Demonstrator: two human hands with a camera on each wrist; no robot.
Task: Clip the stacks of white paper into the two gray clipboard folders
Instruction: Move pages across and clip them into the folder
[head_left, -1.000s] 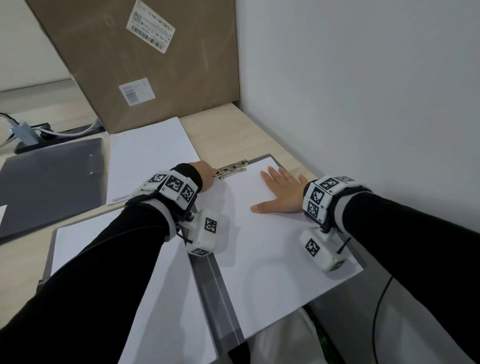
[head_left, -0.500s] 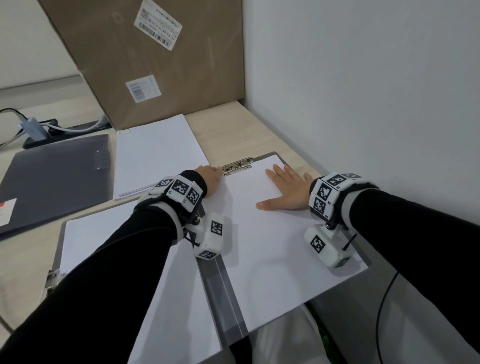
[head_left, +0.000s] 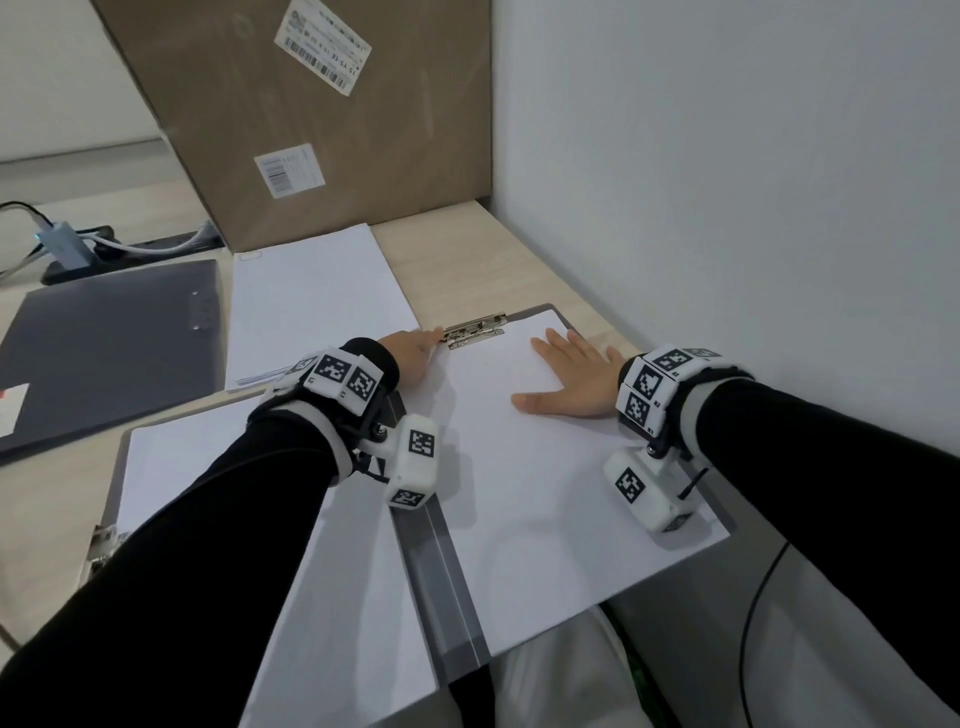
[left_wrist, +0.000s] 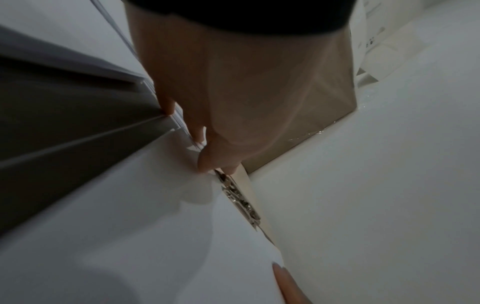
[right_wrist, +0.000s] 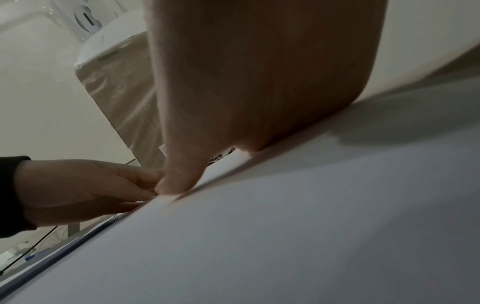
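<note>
An open gray clipboard folder lies in front of me with white paper on both halves. At the top edge of the right sheet stack sits a metal clip. My left hand reaches to the clip's left end. In the left wrist view its thumb and forefinger meet at the clip. My right hand lies flat on the right stack with fingers spread. A second gray folder lies closed at the far left, beside a loose paper stack.
A large cardboard box stands at the back and a white wall runs along the right. A hub with cables lies at the far left. The folder's left half carries its own clip at the outer edge.
The view has shifted slightly. Both hands stay where they were, the left at the clip's end and the right flat on the paper.
</note>
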